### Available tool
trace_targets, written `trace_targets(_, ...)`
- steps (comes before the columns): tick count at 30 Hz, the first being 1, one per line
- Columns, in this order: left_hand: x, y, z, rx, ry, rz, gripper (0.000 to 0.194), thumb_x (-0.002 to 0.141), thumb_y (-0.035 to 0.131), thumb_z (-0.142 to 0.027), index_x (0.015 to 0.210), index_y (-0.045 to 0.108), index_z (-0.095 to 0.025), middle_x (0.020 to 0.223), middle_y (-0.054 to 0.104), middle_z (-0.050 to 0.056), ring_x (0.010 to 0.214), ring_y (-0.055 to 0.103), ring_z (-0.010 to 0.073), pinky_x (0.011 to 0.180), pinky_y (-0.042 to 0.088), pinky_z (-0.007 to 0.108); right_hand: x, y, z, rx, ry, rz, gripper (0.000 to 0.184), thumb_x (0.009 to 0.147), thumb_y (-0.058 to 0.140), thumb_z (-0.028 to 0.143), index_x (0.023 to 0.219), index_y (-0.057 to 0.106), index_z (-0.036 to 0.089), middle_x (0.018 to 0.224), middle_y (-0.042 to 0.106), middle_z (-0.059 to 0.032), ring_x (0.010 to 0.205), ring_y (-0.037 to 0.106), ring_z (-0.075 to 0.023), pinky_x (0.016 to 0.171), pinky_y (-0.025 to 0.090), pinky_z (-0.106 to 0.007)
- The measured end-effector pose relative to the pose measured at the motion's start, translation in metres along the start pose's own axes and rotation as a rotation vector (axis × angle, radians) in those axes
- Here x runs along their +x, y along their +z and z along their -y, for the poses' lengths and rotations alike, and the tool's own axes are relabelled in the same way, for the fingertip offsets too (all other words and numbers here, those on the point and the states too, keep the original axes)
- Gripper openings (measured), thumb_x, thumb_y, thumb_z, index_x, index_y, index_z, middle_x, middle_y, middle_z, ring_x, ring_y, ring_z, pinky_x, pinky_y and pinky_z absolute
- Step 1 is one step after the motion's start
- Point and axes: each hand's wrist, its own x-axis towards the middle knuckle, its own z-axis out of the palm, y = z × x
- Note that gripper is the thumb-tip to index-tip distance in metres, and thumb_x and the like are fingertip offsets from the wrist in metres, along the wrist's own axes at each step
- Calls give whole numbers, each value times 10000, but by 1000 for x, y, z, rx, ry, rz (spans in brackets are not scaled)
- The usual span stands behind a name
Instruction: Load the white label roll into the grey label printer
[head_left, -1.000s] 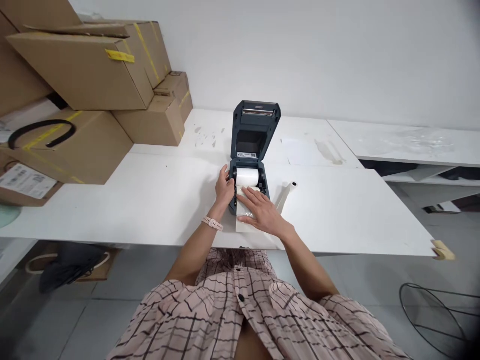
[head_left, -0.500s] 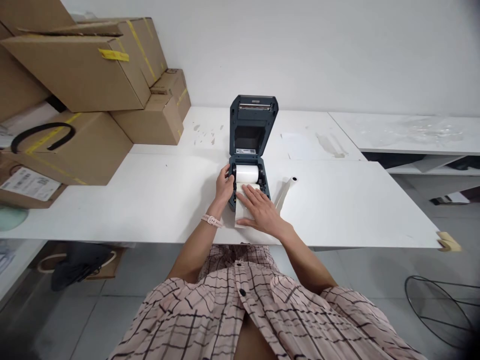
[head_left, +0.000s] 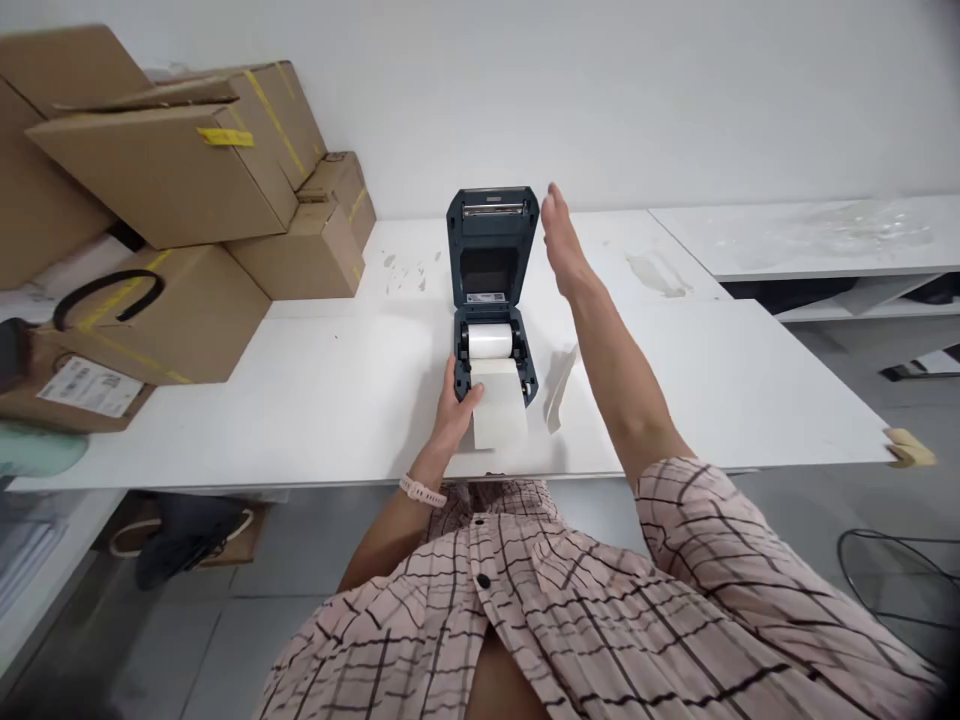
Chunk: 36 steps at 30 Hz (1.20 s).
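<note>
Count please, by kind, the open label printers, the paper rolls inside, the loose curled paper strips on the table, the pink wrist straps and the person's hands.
Open label printer: 1
Paper roll inside: 1
Loose curled paper strip: 1
Pink wrist strap: 1
Hands: 2 (left hand, right hand)
Total: 6

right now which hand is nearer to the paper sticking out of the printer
Left. The left hand has its thumb at the paper's left edge; the right hand is farther off, raised beside the right edge of the open lid.
</note>
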Motion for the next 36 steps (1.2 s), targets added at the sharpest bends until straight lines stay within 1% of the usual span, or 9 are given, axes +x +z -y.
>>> trace_targets(3,-24,-6,8,-8,24,39,927,881,684,-605,1646,226,-353,1708,334,56,1574,323,316,1197,454,411,38,5,-14,104,12,107,937,910,89,894,1648,198,327,1705,298,-21,1598,253,-298,1234,308,-577)
trace_targets(5,-34,-16,14,-24,20,24,885,897,631,-646,1637,270,-322,1701,347,76,1559,356,313,1197,452,400,25,7,-10,110,-19,88,931,916,81,888,1633,256,320,1681,334,-20,1587,277,-300,1234,298,-568)
trace_targets(11,-27,-41,5,-31,61,-146,766,969,355,-724,1608,347,-302,1678,388,105,1514,436,298,1179,466,431,-127,31,51,-74,4,-66,755,1002,76,764,1562,400,375,1555,504,-14,1520,401,-284,1258,311,-534)
trace_targets(14,-10,-31,-14,-48,128,-192,764,957,377,-739,1606,342,-336,1721,307,54,1587,298,270,1254,362,430,-189,53,65,-80,45,-115,595,1036,260,686,1431,560,356,1506,559,-50,1473,460,-263,1267,331,-488)
trace_targets(16,2,-17,-25,-77,102,-191,804,923,483,-737,1610,320,-354,1748,232,19,1614,218,266,1285,306,426,-210,65,60,-13,93,-191,550,1002,416,675,1424,558,352,1543,528,-60,1491,432,-263,1281,307,-487)
trace_targets(20,17,2,-27,-215,-51,-91,917,864,641,-686,1626,288,-319,1711,326,58,1573,322,314,1238,402,430,-220,76,40,300,430,-290,947,811,699,689,1595,315,323,1694,334,-78,1580,286,-310,1282,293,-539)
trace_targets(24,17,3,-19,-250,-91,-83,937,830,746,-567,1616,313,-296,1637,450,104,1493,452,340,1181,469,449,-223,77,32,622,697,-204,1150,692,797,653,1629,253,265,1650,423,-107,1512,418,-350,1246,380,-540)
trace_targets(32,22,4,-1,-178,48,-192,958,779,762,-634,1579,390,-263,1474,599,148,1352,587,338,1096,518,447,-234,81,15,517,613,-201,1046,748,756,706,1608,316,306,1569,516,-104,1409,534,-340,1212,426,-550)
trace_targets(36,28,-1,2,-102,98,-139,954,772,748,-676,1559,413,-254,1361,655,150,1289,624,332,1076,519,459,-236,84,4,441,539,-191,1036,759,710,762,1607,309,324,1506,563,-112,1349,576,-339,1168,467,-548)
